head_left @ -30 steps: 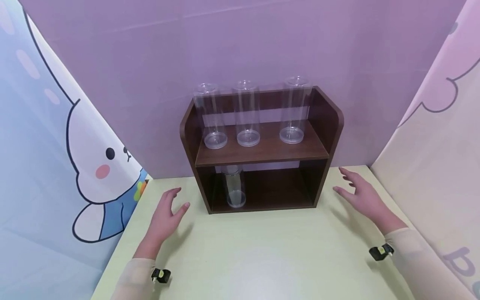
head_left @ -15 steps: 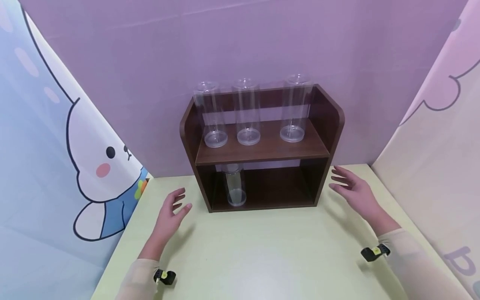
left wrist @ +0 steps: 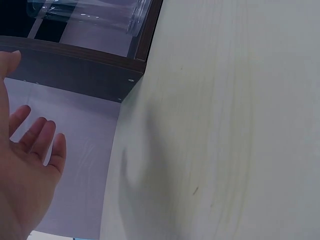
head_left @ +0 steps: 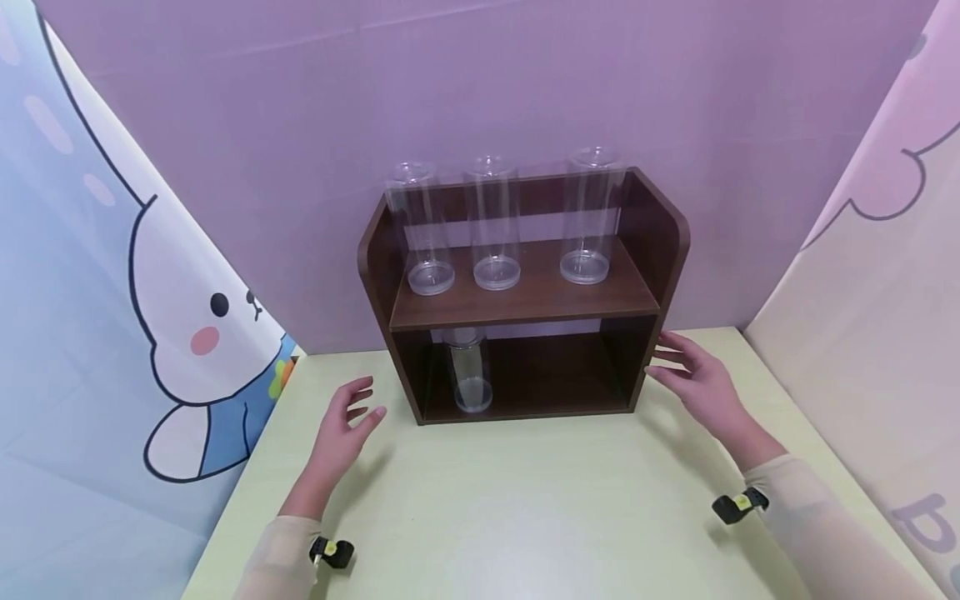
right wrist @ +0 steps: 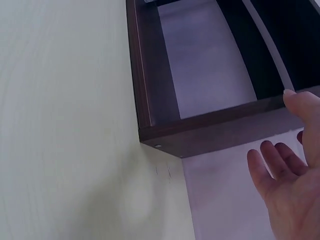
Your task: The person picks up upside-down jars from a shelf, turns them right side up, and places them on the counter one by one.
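A dark brown two-tier wooden shelf [head_left: 525, 310] stands at the back of the pale table. On its upper board are three clear plastic cylinders: a left one [head_left: 431, 277], a middle one [head_left: 497, 272] and a right one [head_left: 584, 266]. One more clear cylinder [head_left: 472, 393] stands at the left of the lower tier. My left hand [head_left: 339, 433], fingers loosely bent and holding nothing, hovers left of the shelf and apart from it. Close beside the shelf's right side panel [right wrist: 225, 127] is my right hand [head_left: 697, 387], its thumb tip right at the front edge and nothing in its grasp.
The pale table [head_left: 495, 500] extends in front of the shelf. A purple cloth [head_left: 300, 125] hangs behind it. Printed cloth panels close off the left side [head_left: 82, 350] and the right side [head_left: 885, 317]. Each wrist carries a small black camera.
My right hand has moved left, up to the shelf's right side. My left hand has shifted slightly right. The shelf and cylinders stay in place.
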Demonstrator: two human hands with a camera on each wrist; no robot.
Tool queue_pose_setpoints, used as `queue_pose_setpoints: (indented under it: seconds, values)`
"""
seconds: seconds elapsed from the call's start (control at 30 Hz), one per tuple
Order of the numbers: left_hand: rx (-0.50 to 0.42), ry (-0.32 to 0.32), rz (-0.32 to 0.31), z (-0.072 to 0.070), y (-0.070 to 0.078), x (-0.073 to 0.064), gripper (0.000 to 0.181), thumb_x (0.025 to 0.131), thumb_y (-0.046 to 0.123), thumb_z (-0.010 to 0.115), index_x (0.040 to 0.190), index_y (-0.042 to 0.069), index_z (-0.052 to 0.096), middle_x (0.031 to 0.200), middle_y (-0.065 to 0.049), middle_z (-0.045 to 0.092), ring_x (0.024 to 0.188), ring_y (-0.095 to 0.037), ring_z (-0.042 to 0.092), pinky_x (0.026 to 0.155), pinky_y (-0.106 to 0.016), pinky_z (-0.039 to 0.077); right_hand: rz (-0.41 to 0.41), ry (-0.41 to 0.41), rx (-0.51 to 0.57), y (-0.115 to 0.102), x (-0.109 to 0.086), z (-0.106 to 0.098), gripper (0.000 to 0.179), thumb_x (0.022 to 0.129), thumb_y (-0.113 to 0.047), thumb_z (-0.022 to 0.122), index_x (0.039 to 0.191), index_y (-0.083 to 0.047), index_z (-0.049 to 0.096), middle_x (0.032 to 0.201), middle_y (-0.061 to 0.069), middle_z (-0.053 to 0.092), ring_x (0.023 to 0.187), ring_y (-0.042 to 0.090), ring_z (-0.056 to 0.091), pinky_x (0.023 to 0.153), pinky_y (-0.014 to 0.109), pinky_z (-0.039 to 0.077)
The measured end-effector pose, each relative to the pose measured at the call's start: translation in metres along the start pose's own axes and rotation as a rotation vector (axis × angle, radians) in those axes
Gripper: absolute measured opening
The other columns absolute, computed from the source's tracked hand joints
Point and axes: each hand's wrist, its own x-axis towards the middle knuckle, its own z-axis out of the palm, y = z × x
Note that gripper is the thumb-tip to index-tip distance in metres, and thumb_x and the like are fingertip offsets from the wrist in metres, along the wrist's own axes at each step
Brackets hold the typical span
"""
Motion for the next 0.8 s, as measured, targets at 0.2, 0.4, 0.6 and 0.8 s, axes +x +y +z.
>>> queue_pose_setpoints:
  seconds: [0.2, 0.4, 0.6, 0.8]
  values:
    - [0.007, 0.003, -0.004, 0.0, 0.001, 0.0, 0.061, 0.107, 0.015, 0.076, 0.159, 0.001, 0.048, 0.161, -0.015, 0.05, 0.148, -0.042, 0.051, 0.119, -0.064, 0.044, 0.008, 0.03, -0.032, 0.0, 0.002, 0.007, 0.058, 0.099, 0.0, 0.082, 0.153, 0.004, 0.06, 0.133, -0.011, 0.071, 0.115, -0.009, 0.067, 0.094, 0.013, 0.057]
    - [0.012, 0.011, 0.004, 0.0, 0.0, -0.002, 0.059, 0.107, 0.013, 0.076, 0.158, 0.0, 0.05, 0.16, -0.019, 0.051, 0.146, -0.041, 0.052, 0.116, -0.061, 0.046, 0.044, 0.04, -0.048, -0.001, 0.0, 0.013, 0.054, 0.101, -0.003, 0.081, 0.151, 0.005, 0.062, 0.139, 0.022, 0.072, 0.114, -0.01, 0.066, 0.094, 0.011, 0.055]
    - [0.044, 0.055, 0.024, -0.002, 0.003, -0.003, 0.048, 0.105, 0.01, 0.077, 0.149, 0.001, 0.058, 0.151, -0.019, 0.059, 0.14, -0.039, 0.058, 0.114, -0.062, 0.047, 0.05, 0.06, -0.039, 0.0, -0.002, 0.019, 0.048, 0.103, -0.004, 0.079, 0.147, 0.007, 0.065, 0.136, 0.031, 0.071, 0.114, -0.012, 0.065, 0.094, 0.009, 0.054]
    - [0.135, 0.074, 0.03, -0.007, 0.012, -0.002, 0.028, 0.107, 0.014, 0.076, 0.132, 0.003, 0.068, 0.132, -0.015, 0.07, 0.126, -0.031, 0.064, 0.113, -0.058, 0.049, 0.085, 0.103, -0.076, -0.001, -0.003, 0.022, 0.046, 0.105, -0.012, 0.079, 0.146, 0.004, 0.068, 0.135, 0.029, 0.072, 0.116, -0.014, 0.063, 0.096, 0.008, 0.052]
